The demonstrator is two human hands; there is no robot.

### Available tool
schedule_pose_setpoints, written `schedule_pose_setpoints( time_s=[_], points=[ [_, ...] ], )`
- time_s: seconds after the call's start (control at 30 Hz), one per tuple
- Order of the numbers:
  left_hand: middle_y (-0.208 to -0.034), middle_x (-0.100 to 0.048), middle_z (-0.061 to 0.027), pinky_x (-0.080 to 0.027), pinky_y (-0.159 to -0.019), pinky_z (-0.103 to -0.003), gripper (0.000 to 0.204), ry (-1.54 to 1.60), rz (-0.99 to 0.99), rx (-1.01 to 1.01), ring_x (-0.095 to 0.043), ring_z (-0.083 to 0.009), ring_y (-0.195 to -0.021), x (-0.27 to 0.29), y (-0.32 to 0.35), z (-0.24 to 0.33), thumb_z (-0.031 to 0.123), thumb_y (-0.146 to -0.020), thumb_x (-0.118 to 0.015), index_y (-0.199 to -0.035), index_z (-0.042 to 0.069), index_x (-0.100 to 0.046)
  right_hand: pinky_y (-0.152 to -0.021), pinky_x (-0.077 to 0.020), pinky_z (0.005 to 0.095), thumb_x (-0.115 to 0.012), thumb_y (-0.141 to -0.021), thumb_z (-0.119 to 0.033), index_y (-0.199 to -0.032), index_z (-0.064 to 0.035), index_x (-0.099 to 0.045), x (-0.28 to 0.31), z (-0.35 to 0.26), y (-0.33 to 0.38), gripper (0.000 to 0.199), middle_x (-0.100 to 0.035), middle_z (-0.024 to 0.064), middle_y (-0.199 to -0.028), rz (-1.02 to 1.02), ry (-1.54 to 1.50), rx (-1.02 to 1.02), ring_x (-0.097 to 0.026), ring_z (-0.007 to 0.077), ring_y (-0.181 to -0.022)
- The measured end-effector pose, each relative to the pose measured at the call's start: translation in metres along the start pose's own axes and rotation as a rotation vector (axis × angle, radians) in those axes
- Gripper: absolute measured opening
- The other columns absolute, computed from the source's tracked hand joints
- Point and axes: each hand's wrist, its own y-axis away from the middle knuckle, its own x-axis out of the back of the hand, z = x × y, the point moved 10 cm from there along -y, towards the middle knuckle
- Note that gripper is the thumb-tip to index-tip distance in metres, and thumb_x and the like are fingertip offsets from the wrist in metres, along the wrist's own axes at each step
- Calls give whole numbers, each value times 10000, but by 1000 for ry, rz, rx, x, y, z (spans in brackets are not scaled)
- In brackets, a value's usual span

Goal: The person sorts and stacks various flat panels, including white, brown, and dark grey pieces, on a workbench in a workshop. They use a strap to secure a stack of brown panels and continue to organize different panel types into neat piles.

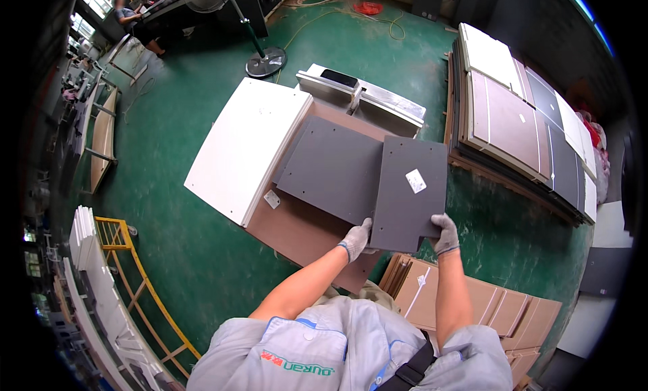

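Observation:
Between my hands is a dark grey panel (408, 219) with small drilled holes, a white label and a notch at its near right corner. My left hand (356, 241), in a pale knit glove, grips its near left corner, thumb on top. On the right edge beside the notch, my right hand (445, 233), gloved alike, is closed round the panel. Left of it, partly overlapped, lies another dark grey panel (331, 168). Brown boards (304, 229) spread beneath that one, and a stack of white panels (253, 138) borders them on the left.
Behind the panels stands a pale metal-topped stand (391, 104). A floor fan's round base (266, 62) is farther back. Strapped panel stacks (506, 114) rise at right; strapped brown boards (466, 296) lie near right. A yellow-framed cart (145, 269) stands left. Another person (128, 16) is far left.

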Motion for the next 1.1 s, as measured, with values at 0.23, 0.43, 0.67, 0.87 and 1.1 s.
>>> schedule_pose_setpoints(
  time_s=[0.23, 0.43, 0.67, 0.87, 1.1],
  points=[
    [-1050, -722, -141, -600, -737, -421, 513, -344, 209, -408, -735, -312, -837, 130, 0, 143, 452, -1033, -572, -1157, -39, -652, -828, -632, 400, -672, -836, -106, -1091, -43, -692, -15, -3, -36, 263, -729, 82, -1005, 148, -48, 36, -731, 247, -877],
    [-1288, -673, -176, -565, -917, -463, 579, -1189, 1259, -970, -699, -344, -1039, 419, 51, 447, 465, -885, -775, -1242, 23, -662, -970, -581, 403, -657, -820, -114, -1257, -5, -636, -53, 2, -45, 452, -707, 101, -1142, 120, -23, 77, -706, 256, -1027],
    [-1149, -728, -97, -579, -897, -369, 700, -655, 415, -360, -709, -215, -958, 488, -38, 514, 392, -811, -878, -1350, 14, -640, -974, -564, 352, -675, -762, -126, -1298, 55, -618, -50, 3, -52, 568, -696, 114, -1189, 216, 46, 90, -692, 242, -1061],
    [-1163, -725, -118, -612, -869, -372, 785, -559, 268, -558, -721, -209, -949, 484, -48, 535, 345, -764, -933, -1359, -45, -600, -990, -556, 360, -695, -760, -138, -1275, 52, -629, -57, 2, -68, 552, -699, 106, -1178, 233, 43, 97, -690, 243, -1063],
    [-1098, -734, -121, -605, -827, -357, 725, -710, 310, -538, -716, -187, -880, 484, -57, 539, 353, -729, -962, -1233, -69, -656, -1038, -564, 425, -696, -761, -83, -1312, 57, -604, -46, 9, -61, 576, -703, 141, -1232, 254, 23, 87, -700, 304, -1111]
  ],
)
